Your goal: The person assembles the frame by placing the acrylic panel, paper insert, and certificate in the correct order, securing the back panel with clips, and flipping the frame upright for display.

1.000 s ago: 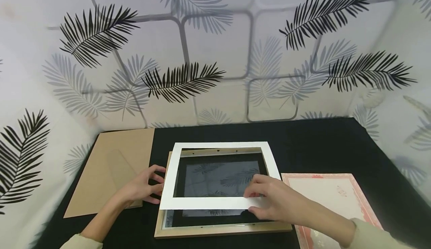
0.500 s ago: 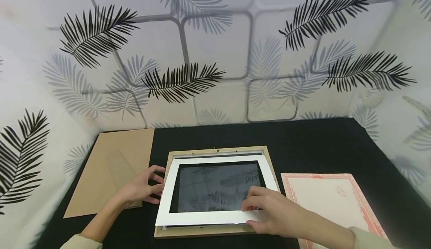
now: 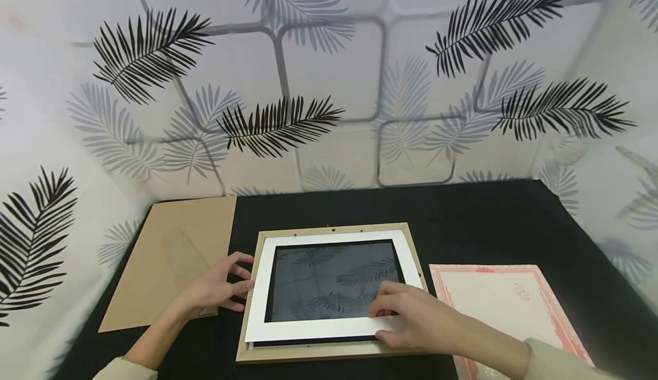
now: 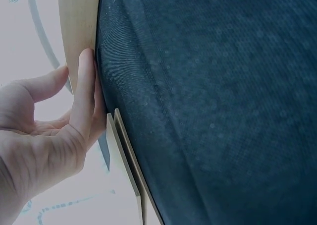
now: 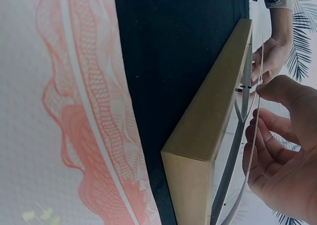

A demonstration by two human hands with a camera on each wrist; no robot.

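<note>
A wooden picture frame [image 3: 336, 350] lies on the black cloth, its dark glass [image 3: 329, 283] reflecting the leaf pattern. Over its opening sits a white mat [image 3: 319, 328], the rear part inside the frame, the front border slightly raised. My right hand [image 3: 411, 317] pinches the front border near its right corner, thumb in front and fingers through the window; the right wrist view shows the thin mat [image 5: 255, 136] bent between them. My left hand [image 3: 221, 283] holds the frame's left side, thumb at the upper edge and fingers along the outer face [image 4: 79, 27].
A brown backing board [image 3: 139, 266] lies at the left with a clear, tapered piece [image 3: 180, 254] on it. Right of the frame is a sheet with a pink ornate border [image 3: 493, 288]. A leaf-patterned curtain [image 3: 329, 83] closes off the back and sides.
My right hand has brought the mat down and toward me from above the frame, then slid it slightly back and right within the rim. The left hand stays at the frame's side.
</note>
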